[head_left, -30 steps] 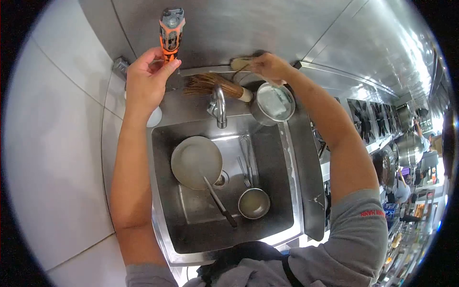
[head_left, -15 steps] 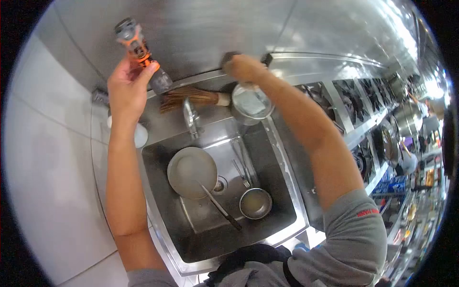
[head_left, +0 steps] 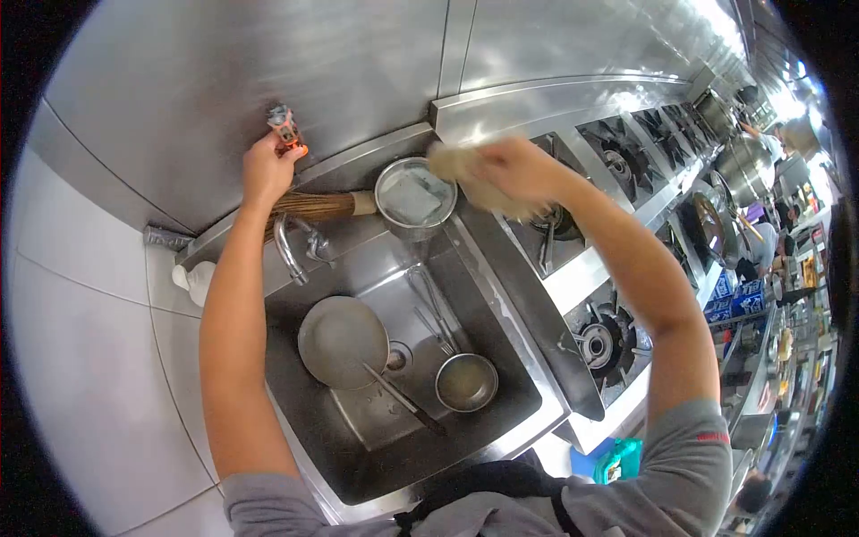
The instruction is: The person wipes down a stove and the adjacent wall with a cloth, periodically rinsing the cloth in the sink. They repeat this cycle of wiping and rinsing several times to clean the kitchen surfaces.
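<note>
My left hand (head_left: 268, 170) is closed round an orange and black bottle-like object (head_left: 286, 128), held up near the steel wall. My right hand (head_left: 519, 168) grips a pale cloth (head_left: 465, 170), blurred by motion, above the edge of the stove. Between the hands stands a round metal pot (head_left: 414, 199) with something whitish inside. A straw brush (head_left: 322, 207) lies behind the faucet (head_left: 288, 251). Down in the sink are a round pan or plate (head_left: 343, 344), a small metal bowl (head_left: 466, 383), a dark-handled utensil (head_left: 401, 396) and tongs (head_left: 433, 304).
Gas burners (head_left: 604, 340) and black grates run along the right side. A wok (head_left: 707, 224) and a large steel pot (head_left: 744, 168) stand farther off. A white container (head_left: 199, 282) is at the left rim of the sink. A person is partly visible at far right.
My right hand has swung right, from the steel wall to above the stove edge, with the cloth now spread out. My left hand still holds the bottle-like object; the view has shifted.
</note>
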Tool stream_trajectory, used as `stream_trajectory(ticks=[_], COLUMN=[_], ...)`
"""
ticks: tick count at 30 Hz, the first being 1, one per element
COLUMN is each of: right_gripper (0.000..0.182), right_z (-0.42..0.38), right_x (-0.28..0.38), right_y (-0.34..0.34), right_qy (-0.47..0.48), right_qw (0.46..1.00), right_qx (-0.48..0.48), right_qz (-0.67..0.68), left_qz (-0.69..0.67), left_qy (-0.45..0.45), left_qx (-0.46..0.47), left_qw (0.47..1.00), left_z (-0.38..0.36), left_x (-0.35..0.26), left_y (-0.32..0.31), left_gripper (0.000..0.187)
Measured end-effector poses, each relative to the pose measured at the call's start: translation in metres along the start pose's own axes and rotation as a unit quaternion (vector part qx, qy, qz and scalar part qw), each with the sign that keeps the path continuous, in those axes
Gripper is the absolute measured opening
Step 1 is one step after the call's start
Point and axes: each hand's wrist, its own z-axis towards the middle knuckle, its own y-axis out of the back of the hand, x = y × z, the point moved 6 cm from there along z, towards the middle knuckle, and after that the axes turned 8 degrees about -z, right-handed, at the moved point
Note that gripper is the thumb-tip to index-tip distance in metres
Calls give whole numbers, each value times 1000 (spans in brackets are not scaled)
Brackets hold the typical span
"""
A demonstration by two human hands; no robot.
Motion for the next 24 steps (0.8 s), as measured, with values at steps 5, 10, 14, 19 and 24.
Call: stream_trajectory(ticks=[5,10,14,19,24], right_gripper=[33,31,27,33,52], right_z=[-179,-348,-491,-631,-698], right_x=[-4,-22,-22,-3,75], right_y=[23,46,34,-74,-156], right_qy=[-106,-223,-355,-333,-237], right_qw=[979,968,879,567,327], right_qx=[115,34,-91,-352,-342], right_qz=[134,111,306,666,849], left_qz=[95,303,28,-271,-343], left_qy=[14,20,126,65,147], left_qx=[22,68,-51,-81,280], left_qw=[995,950,990,957,884], left_z=[-1,-1,-54,-231,-390], left_x=[-6,30,-7,-105,-212], left_y=[-11,11,104,47,-120], left_gripper=[24,21,21,21,24])
